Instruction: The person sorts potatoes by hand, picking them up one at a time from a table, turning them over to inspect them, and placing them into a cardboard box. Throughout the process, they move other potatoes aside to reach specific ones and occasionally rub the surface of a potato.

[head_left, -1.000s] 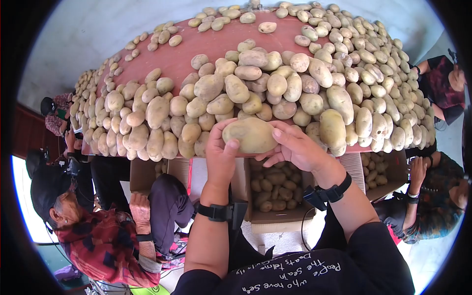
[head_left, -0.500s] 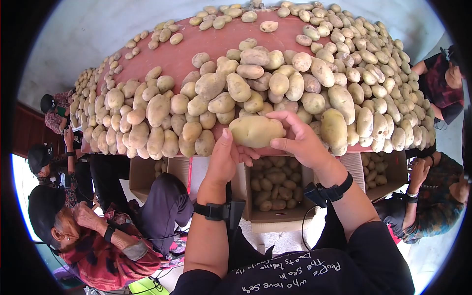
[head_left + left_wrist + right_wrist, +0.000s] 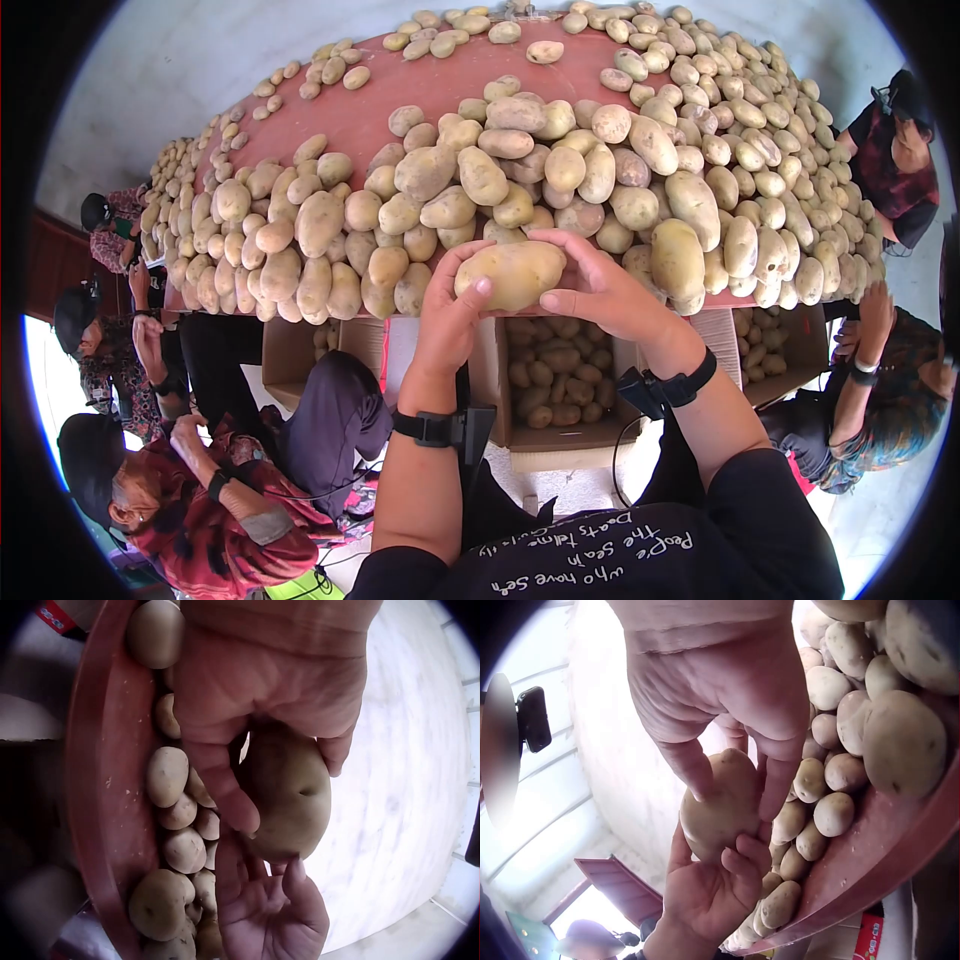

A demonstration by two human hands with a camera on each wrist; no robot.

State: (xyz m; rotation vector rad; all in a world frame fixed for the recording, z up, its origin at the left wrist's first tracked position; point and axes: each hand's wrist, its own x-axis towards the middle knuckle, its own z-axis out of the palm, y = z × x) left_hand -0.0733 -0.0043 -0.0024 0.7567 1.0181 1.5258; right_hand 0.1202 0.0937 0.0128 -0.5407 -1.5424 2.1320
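In the head view a large, pale yellow-brown potato (image 3: pixel 512 275) lies lengthwise between both hands, over the near edge of the table. My left hand (image 3: pixel 447 312) grips its left end, thumb on the near side and fingers behind. At the other end my right hand (image 3: pixel 618 292) holds it between thumb and fingers. A dark dimple shows on the potato (image 3: pixel 294 799) in the left wrist view. The right wrist view shows the potato (image 3: pixel 724 806) with fingertips of both hands on it. Heaped potatoes (image 3: pixel 482 178) lie just beyond the hands.
Many potatoes (image 3: pixel 750 160) cover the red table (image 3: pixel 430 85). Below its near edge stands a cardboard box (image 3: pixel 570 440) of potatoes, with another box (image 3: pixel 800 350) to the right. People sit close on both sides, one in a red patterned shirt (image 3: pixel 225 500) at the left.
Half a second ago my right hand held the potato while my left fingers were off its left end. Now my left hand grips that end again, and the potato has turned.
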